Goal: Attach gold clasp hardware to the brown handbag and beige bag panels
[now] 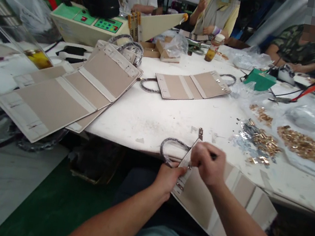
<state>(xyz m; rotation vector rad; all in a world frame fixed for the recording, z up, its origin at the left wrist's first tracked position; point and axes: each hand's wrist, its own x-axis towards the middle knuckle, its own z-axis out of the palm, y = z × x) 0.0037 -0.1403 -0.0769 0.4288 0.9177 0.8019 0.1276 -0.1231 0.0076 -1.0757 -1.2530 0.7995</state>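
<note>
A beige handbag panel (198,189) with pale strips and a wrapped handle (171,142) lies at the table's near edge, partly over my lap. My left hand (167,180) grips the panel's edge beside the handle, with thumb and fingers near small metal pieces on the board. Above that same edge, my right hand (208,163) is closed in a fist. A dark end of something shows at its fingers, but what it holds is hidden. A narrow metal strip (201,133) lies on the table just beyond the panel.
More bag panels (58,97) are stacked at left, overhanging the table. Another panel (191,85) lies ahead. Gold metal clips (301,144) lie in piles on plastic at right. A green-topped machine (86,21) and a jar (214,47) stand farther back. Several people sit across the table.
</note>
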